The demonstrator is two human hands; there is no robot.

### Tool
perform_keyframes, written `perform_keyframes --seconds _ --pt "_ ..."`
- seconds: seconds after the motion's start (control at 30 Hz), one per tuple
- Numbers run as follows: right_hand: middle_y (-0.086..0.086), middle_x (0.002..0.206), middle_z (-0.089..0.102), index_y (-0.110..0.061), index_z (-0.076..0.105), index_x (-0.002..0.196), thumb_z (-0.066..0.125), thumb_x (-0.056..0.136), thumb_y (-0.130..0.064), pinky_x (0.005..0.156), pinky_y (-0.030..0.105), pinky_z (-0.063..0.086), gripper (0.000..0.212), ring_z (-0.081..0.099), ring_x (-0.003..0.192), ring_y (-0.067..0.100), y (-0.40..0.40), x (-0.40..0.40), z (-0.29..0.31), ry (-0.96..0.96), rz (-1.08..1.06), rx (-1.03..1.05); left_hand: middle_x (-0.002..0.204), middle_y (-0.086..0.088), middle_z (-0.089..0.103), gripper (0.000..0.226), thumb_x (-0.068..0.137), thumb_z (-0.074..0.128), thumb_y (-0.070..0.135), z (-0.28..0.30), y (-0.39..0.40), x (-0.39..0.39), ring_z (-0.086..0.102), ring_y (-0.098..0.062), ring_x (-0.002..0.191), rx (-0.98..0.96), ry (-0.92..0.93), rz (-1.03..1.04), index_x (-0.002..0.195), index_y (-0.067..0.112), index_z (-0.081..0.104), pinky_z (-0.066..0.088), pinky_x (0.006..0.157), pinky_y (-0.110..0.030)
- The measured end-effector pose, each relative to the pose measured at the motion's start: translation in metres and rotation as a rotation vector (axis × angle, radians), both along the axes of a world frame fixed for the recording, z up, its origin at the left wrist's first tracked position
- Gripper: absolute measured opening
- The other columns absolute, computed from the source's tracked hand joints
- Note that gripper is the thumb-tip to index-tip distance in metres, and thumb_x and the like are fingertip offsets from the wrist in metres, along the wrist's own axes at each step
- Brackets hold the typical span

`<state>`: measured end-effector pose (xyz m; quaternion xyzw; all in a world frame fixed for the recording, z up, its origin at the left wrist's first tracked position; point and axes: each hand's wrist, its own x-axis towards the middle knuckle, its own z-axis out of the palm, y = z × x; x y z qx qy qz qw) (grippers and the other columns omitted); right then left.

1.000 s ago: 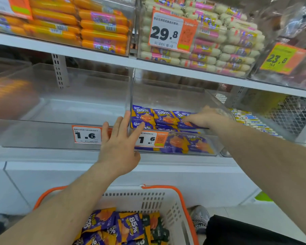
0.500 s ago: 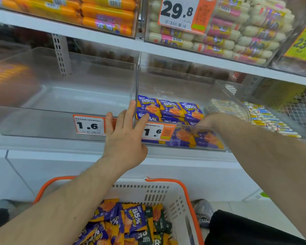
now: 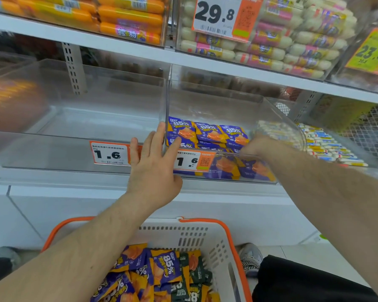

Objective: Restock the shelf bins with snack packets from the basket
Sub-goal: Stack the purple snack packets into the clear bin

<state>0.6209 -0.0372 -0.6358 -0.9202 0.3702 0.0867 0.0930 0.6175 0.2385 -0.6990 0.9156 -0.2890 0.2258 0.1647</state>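
Your right hand (image 3: pixel 254 146) has dropped behind the bin (image 3: pixel 279 110) front, grip unreadable, while your flat, released left hand (image 3: pixel 153 164) braces it, so packets (image 3: pixel 207 132) are apparently being settled.

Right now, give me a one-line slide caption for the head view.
Left hand braces the clear bin while the right hand arranges purple snack packets inside; basket waits below.

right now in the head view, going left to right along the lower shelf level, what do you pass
empty clear bin → left 1.6 price tag → left hand → purple snack packets in the second bin → right hand → white wrapped sticks
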Motion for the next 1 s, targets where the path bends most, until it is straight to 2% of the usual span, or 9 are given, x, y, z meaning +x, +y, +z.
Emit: perform_keyframes --seconds 0.13,0.2,0.27,0.33,0.4,0.5,0.6,0.73,1.0 --pt "0.018 0.103 0.059 -0.009 0.065 0.1 0.054 0.075 -0.024 0.077 0.043 0.049 0.031 0.058 0.092 0.038 0.01 -0.021 -0.013 -0.85 0.186 -0.514 0.127 -0.011 0.046 0.058 0.063 0.067 0.019 -0.011 -0.003 -0.012 0.049 -0.035 0.111 -0.169 -0.173 -0.242 0.12 0.017 0.057 0.038 0.091 -0.046" --pt "0.02 0.096 0.056 -0.008 0.063 0.097 0.056 0.07 -0.019 0.073 0.044 0.044 0.029 0.056 0.089 0.038 0.034 -0.042 -0.026 -1.147 0.452 -0.633 0.12 -0.005 0.055 0.046 0.076 0.062 0.022 -0.013 -0.001 -0.021 0.057 -0.03 0.104 0.018 0.008 -0.372 0.121 0.018 0.059 0.043 0.086 -0.04" --pt "0.017 0.092 0.055 -0.008 0.06 0.093 0.059 0.069 -0.016 0.072 0.04 0.038 0.026 0.052 0.087 0.033 0.063 -0.06 -0.058 -1.252 0.606 -0.551 0.131 0.001 0.054 0.042 0.09 0.055 0.029 -0.024 0.006 -0.022 0.053 -0.023 0.118 0.337 0.368 -0.375 0.132 0.024 0.053 0.042 0.098 -0.038" --pt "0.012 0.086 0.058 -0.008 0.061 0.088 0.055 0.072 -0.019 0.07 0.038 0.038 0.02 0.052 0.084 0.029 0.095 -0.078 -0.102 -1.161 0.645 -0.345 0.135 0.001 0.053 0.04 0.093 0.052 0.03 -0.035 0.014 -0.023 0.053 -0.023 0.118 0.636 0.654 -0.326 0.133 0.026 0.052 0.044 0.101 -0.042" --pt "0.006 0.081 0.062 -0.011 0.061 0.083 0.051 0.079 -0.022 0.069 0.036 0.048 0.015 0.057 0.078 0.026 0.122 -0.096 -0.148 -0.797 0.618 -0.07 0.125 -0.004 0.059 0.035 0.093 0.05 0.026 -0.044 0.02 -0.026 0.058 -0.025 0.107 0.818 0.753 -0.331 0.127 0.019 0.056 0.05 0.093 -0.043" --pt "0.005 0.093 0.064 -0.017 0.058 0.088 0.055 0.086 -0.02 0.072 0.035 0.053 0.005 0.059 0.084 0.023 0.143 -0.119 -0.22 -0.014 0.557 0.269 0.114 -0.009 0.063 0.029 0.095 0.047 0.025 -0.052 0.024 -0.03 0.061 -0.026 0.098 0.855 0.797 -0.351 0.118 0.013 0.059 0.051 0.086 -0.041" --pt "0.012 0.099 0.066 -0.01 0.063 0.099 0.057 0.085 -0.023 0.073 0.041 0.057 0.02 0.064 0.09 0.029 0.155 -0.142 -0.268 0.426 0.541 0.374 0.128 -0.007 0.058 0.036 0.096 0.046 0.027 -0.055 0.027 -0.03 0.057 -0.026 0.112 0.829 0.824 -0.348 0.13 0.016 0.054 0.049 0.096 -0.042" --pt "0.007 0.085 0.057 -0.011 0.063 0.096 0.06 0.083 -0.021 0.063 0.034 0.049 0.016 0.057 0.078 0.026 0.164 -0.166 -0.289 0.63 0.598 0.305 0.131 -0.006 0.057 0.037 0.096 0.047 0.029 -0.061 0.03 -0.027 0.056 -0.027 0.115 0.847 0.853 -0.338 0.131 0.017 0.052 0.048 0.098 -0.044" --pt "0.012 0.104 0.063 -0.005 0.066 0.109 0.049 0.09 -0.001 0.079 0.038 0.05 0.026 0.058 0.094 0.028 0.156 -0.139 -0.238 0.518 0.784 0.364 0.144 0.0 0.045 0.05 0.096 0.051 0.035 -0.051 0.019 -0.033 0.047 -0.02 0.125 0.757 0.927 -0.371 0.143 0.023 0.043 0.042 0.1 -0.033"
